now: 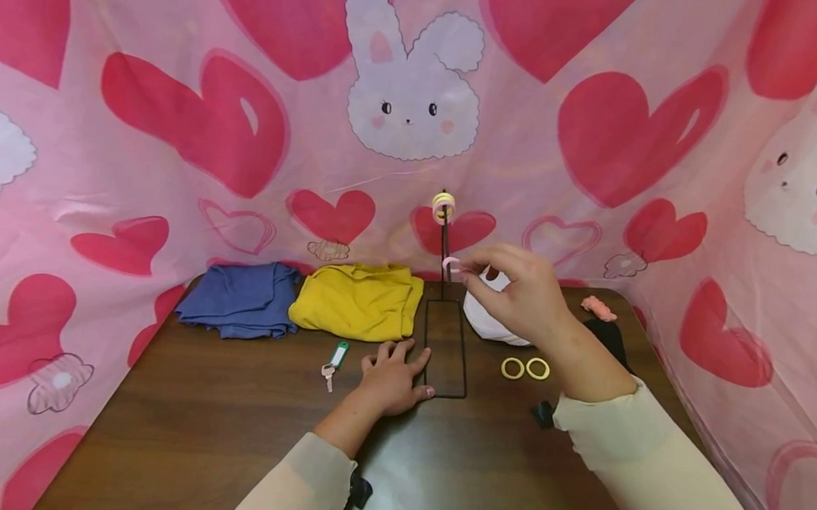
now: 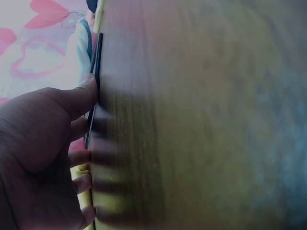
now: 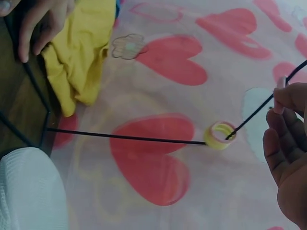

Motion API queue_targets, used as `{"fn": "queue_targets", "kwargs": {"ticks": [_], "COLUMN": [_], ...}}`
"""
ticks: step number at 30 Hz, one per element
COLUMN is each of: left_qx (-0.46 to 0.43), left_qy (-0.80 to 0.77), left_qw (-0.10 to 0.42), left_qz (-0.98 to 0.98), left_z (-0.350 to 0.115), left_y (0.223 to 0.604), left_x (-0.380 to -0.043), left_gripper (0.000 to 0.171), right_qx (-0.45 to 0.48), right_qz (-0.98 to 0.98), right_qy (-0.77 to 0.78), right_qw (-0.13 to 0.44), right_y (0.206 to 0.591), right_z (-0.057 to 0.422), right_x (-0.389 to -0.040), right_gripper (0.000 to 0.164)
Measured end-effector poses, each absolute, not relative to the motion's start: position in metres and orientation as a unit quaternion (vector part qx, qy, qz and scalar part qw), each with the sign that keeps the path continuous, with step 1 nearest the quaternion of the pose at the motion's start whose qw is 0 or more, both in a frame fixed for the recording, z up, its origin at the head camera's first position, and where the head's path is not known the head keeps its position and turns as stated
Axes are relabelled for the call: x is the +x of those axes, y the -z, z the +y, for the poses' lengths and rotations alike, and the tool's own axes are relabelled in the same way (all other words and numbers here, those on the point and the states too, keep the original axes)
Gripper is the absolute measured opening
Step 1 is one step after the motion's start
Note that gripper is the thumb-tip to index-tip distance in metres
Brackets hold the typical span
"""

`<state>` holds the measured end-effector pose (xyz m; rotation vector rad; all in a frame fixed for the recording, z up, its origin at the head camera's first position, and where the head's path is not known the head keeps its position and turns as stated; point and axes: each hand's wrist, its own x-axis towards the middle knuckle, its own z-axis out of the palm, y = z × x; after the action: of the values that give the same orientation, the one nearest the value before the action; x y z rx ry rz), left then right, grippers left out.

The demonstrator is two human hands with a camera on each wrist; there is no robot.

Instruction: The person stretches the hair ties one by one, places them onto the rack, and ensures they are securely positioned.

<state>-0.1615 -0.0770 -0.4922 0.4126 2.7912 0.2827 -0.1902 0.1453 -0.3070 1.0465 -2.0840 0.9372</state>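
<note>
A black wire stand [image 1: 467,356] has its rectangular base flat on the table and a thin rod rising at the back. Yellow and pink rings [image 3: 217,135] hang together at the bend in the rod. Between thumb and fingertips my right hand [image 1: 519,290] pinches a pink ring [image 3: 279,96], which overlaps the rod's forward arm in the right wrist view. My left hand [image 1: 391,380] rests with fingers spread on the base's left side, its thumb at the near corner. Two yellow rings [image 1: 512,368] lie on the table, below my right forearm.
Left of the stand lie a folded yellow cloth [image 1: 358,302] and a blue cloth [image 1: 242,299]. A key [image 1: 329,375] with a green tag is near my left hand. Behind my right hand are a white item [image 1: 491,323], a coral bundle [image 1: 599,308] and a black item [image 1: 606,340].
</note>
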Motion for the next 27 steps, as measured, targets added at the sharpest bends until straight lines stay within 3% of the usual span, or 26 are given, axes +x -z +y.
{"fn": "queue_targets", "kwargs": {"ticks": [11,27], "left_qx": [0.142,0.147], "left_qy": [-0.103,-0.103], "left_qw": [0.146,0.140], "left_qz": [0.974,0.974], "left_z": [-0.077,-0.077], "left_y": [0.492,0.494], "left_x": [-0.160,-0.160], "left_gripper": [0.075,0.075], "right_qx": [0.336,0.211], "right_qz": [-0.793,-0.805], "right_qy": [-0.385,-0.462], "right_qw": [0.333,0.307], "right_y": [0.322,0.330], "right_z": [0.132,0.113], "right_x": [-0.231,-0.269], "right_gripper": [0.013,0.020]}}
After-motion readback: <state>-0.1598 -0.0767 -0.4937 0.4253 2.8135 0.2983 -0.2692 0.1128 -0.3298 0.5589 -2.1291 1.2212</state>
